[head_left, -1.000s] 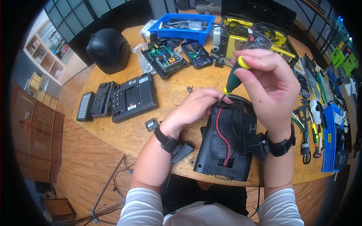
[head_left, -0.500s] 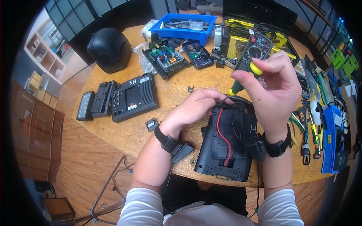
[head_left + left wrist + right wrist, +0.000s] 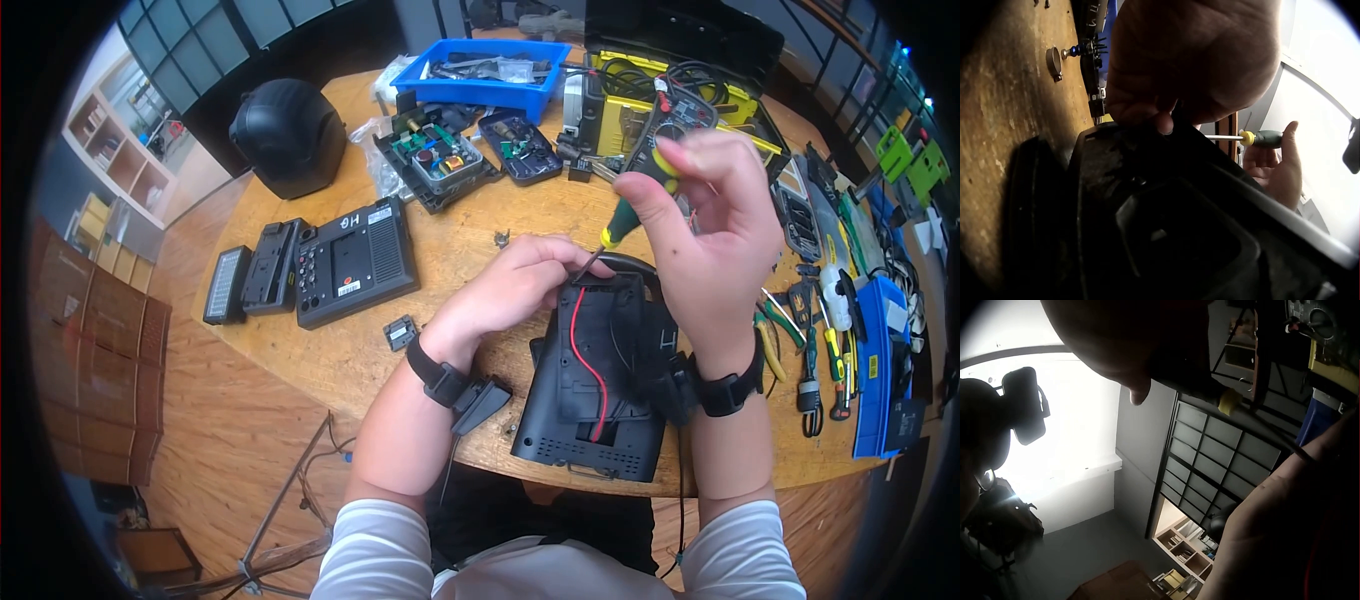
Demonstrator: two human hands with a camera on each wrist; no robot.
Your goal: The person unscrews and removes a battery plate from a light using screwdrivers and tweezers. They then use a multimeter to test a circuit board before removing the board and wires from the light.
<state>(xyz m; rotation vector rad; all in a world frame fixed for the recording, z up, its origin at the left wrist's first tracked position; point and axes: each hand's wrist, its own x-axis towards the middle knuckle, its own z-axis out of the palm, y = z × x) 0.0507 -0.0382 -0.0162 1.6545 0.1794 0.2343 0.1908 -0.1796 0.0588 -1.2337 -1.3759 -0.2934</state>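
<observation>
In the head view, my right hand [image 3: 715, 240] grips the handle of a green-and-yellow screwdriver [image 3: 622, 222], thumb and fingers around its yellow end. The tool slants, its shaft running down to the far edge of a rectangular black plate [image 3: 600, 400] on a black plastic device housing [image 3: 540, 435]. My left hand [image 3: 515, 280] holds that far edge, fingertips right beside the screwdriver's tip. From the left wrist view, curled fingers [image 3: 1163, 122] lie at the housing's edge, with the screwdriver shaft [image 3: 1225, 137] behind. A red wire [image 3: 580, 350] runs along the plate.
Left on the table lie a black device marked HQ [image 3: 360, 255] and a small black part [image 3: 400, 332]. Opened electronics [image 3: 440, 160], a blue bin [image 3: 545, 95] and a multimeter [image 3: 650, 140] stand at the back. Pliers [image 3: 770, 345] and other tools lie right.
The screwdriver leaned further right half a second ago and now stands somewhat steeper. My right hand has shifted slightly left and its fingers are blurred; my left hand stays in place.
</observation>
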